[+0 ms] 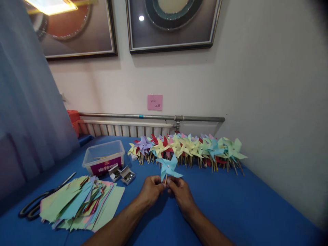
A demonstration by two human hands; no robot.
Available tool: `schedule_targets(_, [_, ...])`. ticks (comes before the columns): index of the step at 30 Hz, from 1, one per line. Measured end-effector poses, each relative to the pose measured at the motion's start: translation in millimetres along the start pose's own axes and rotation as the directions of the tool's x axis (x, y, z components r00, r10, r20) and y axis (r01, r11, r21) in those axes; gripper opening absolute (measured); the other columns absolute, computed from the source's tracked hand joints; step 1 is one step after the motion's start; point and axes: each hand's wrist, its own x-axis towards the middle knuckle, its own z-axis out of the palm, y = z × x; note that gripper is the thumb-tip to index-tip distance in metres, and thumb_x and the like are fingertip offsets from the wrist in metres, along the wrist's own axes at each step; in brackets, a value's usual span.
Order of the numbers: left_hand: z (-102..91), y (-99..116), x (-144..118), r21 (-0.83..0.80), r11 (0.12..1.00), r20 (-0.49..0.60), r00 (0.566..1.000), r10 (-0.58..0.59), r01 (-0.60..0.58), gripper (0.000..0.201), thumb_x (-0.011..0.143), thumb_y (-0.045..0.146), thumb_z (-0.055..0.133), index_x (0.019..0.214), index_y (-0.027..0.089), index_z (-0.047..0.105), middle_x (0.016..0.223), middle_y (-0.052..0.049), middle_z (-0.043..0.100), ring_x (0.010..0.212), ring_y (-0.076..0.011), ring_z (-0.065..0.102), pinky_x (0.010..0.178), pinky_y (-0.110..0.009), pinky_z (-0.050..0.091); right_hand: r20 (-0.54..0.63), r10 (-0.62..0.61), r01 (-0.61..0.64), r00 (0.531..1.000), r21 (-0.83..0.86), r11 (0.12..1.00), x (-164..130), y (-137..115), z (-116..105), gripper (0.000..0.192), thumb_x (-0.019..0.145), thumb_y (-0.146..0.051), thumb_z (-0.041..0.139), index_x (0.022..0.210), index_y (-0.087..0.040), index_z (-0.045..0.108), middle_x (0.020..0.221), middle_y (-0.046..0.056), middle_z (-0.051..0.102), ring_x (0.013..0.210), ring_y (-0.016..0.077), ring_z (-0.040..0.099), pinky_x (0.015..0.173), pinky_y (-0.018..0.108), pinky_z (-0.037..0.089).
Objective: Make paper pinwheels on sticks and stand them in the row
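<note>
A light blue paper pinwheel [168, 167] on a short wooden stick stands upright between my two hands, over the blue table [230, 205]. My left hand [151, 189] pinches the stick from the left. My right hand [180, 191] pinches it from the right, fingertips touching just below the wheel. A metal pin shows at the pinwheel's centre. Behind it, a long row of finished pinwheels [189, 148] in yellow, green, blue, purple and red leans along the wall.
A pile of coloured paper sheets [79, 203] lies at the left, with black-handled scissors [41, 200] beside it. A clear plastic box [104, 157] and two small open pin boxes [123, 174] sit behind. A radiator and pipe [153, 118] run along the wall.
</note>
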Motion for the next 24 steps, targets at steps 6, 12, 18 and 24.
schedule_targets(6, [-0.4,2.7,-0.9,0.020,1.000,0.016,1.000,-0.014,0.014,0.021,0.064,0.034,0.073,0.063,0.016,0.062,0.048,0.005,0.049,0.045,-0.0078,0.037,0.049,-0.024,0.026,0.066,-0.004,0.005,0.998,-0.024,1.000,1.4,1.3,-0.4,0.039,0.070,-0.054,0.078,0.074,-0.015,0.071,0.048,-0.005,0.056,0.043,0.0087,0.041,0.045,0.023,0.029])
schedule_targets(12, [-0.6,4.5,-2.1,0.006,1.000,0.043,0.999,0.003,-0.004,0.016,0.064,0.029,0.071,0.063,0.015,0.063,0.047,0.005,0.050,0.044,-0.0073,0.035,0.049,-0.024,0.026,0.071,-0.009,0.010,0.997,-0.018,1.000,-0.1,1.5,-0.5,0.038,0.071,-0.053,0.078,0.075,-0.016,0.071,0.049,-0.005,0.055,0.043,0.0076,0.040,0.045,0.022,0.028])
schedule_targets(18, [-0.9,-1.0,1.0,0.009,1.000,0.049,0.999,-0.009,0.009,0.022,0.063,0.034,0.074,0.064,0.015,0.062,0.049,0.004,0.051,0.045,-0.0072,0.037,0.049,-0.024,0.025,0.079,-0.020,0.022,0.997,-0.021,1.000,0.8,2.3,-0.6,0.036,0.073,-0.052,0.076,0.075,-0.017,0.069,0.048,-0.006,0.054,0.043,0.0081,0.041,0.045,0.022,0.028])
schedule_targets(24, [1.4,-6.2,2.7,0.064,0.998,-0.033,0.999,0.031,-0.029,0.030,0.062,0.038,0.079,0.062,0.017,0.058,0.049,0.006,0.048,0.047,-0.0079,0.038,0.049,-0.023,0.025,-0.011,0.019,-0.019,1.000,0.003,1.000,1.2,2.4,0.7,0.036,0.071,-0.053,0.077,0.074,-0.019,0.065,0.047,-0.007,0.054,0.043,0.0096,0.041,0.045,0.023,0.028])
